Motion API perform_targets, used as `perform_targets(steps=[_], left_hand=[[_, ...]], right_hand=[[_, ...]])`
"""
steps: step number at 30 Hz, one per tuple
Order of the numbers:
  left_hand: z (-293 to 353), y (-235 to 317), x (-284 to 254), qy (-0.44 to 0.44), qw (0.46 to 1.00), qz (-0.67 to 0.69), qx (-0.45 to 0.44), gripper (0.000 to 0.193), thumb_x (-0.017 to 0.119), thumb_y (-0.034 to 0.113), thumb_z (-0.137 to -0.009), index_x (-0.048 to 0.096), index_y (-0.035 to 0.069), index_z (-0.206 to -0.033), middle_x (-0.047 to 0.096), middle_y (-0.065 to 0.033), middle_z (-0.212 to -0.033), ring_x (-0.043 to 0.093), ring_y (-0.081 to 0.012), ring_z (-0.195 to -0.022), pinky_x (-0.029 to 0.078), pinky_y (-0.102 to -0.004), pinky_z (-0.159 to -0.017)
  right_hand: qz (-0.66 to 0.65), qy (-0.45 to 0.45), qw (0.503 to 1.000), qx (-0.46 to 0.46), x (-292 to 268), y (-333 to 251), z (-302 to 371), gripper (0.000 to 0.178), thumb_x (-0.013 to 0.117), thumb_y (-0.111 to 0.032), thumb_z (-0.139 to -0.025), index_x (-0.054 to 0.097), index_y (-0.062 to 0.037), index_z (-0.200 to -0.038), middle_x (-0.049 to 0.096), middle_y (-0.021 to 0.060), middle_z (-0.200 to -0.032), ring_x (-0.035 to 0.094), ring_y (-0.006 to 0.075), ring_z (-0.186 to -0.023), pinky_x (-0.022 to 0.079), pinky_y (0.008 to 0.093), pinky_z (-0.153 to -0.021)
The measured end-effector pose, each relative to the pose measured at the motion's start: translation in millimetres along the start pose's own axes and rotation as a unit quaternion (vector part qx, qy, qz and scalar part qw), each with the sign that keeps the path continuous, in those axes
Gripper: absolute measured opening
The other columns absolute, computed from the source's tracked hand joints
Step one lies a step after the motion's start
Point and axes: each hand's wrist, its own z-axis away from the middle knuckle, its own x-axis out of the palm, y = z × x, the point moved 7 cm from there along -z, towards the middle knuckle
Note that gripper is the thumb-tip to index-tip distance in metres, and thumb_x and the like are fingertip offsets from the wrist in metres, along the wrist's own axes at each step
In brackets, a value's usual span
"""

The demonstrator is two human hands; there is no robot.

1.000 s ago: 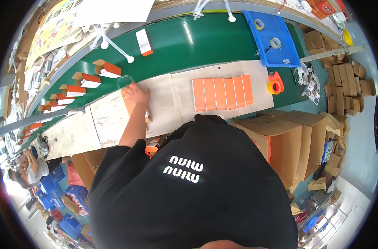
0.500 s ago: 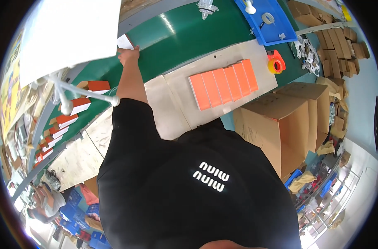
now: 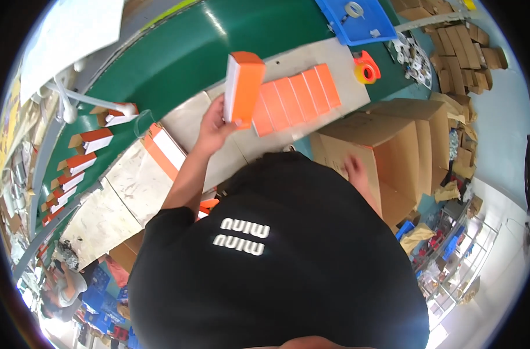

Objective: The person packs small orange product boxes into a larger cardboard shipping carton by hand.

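Two hazards show. Largest, the open brown cardboard carton (image 3: 369, 145) under the right hand (image 3: 355, 167), whose grip I cannot tell. Smaller, the orange-and-white rectangular box (image 3: 243, 87), pinched low by the left hand (image 3: 215, 125), might tip onto the row of flat orange boxes (image 3: 294, 99).

One orange and white box (image 3: 243, 87) is up in the air. Five flat orange boxes (image 3: 297, 99) lie in a row. One orange tape roller (image 3: 366, 67). One blue tray (image 3: 355, 20). Two big cardboard boxes (image 3: 387, 145).
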Motion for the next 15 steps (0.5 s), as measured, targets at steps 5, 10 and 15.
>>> perform_targets(steps=[5,10,15], left_hand=[[54,30,106,-0.098,0.991,-0.069,-0.053,0.078,0.076,-0.004,-0.086,0.04,0.006,-0.155,0.052,-0.0098,-0.145,0.047,-0.0226,-0.141,0.041,-0.0393,-0.115],[63,58,122,-0.139,0.971,-0.194,-0.018,0.074,0.076,-0.002,-0.086,0.044,0.004,-0.152,0.053,-0.0109,-0.142,0.05,-0.0231,-0.136,0.041,-0.038,-0.113],[92,55,99,-0.057,0.979,-0.188,0.05,0.069,0.082,0.009,-0.084,0.049,0.002,-0.143,0.059,-0.0157,-0.13,0.058,-0.0251,-0.121,0.048,-0.0396,-0.104]], right_hand=[[-0.444,-0.312,0.839,-0.037,62,-276,30,0.068,0.05,-0.04,-0.108,0.025,-0.0109,-0.164,0.048,0.0246,-0.153,0.056,0.0364,-0.134,0.048,0.0517,-0.109],[-0.324,-0.406,0.847,-0.116,82,-304,49,0.065,0.049,-0.037,-0.109,0.028,-0.0057,-0.162,0.045,0.0265,-0.155,0.055,0.0351,-0.135,0.047,0.0478,-0.112],[-0.404,-0.422,0.799,-0.145,89,-312,74,0.059,0.056,-0.025,-0.107,0.036,-0.003,-0.157,0.048,0.0193,-0.154,0.048,0.0322,-0.143,0.039,0.0487,-0.118]])
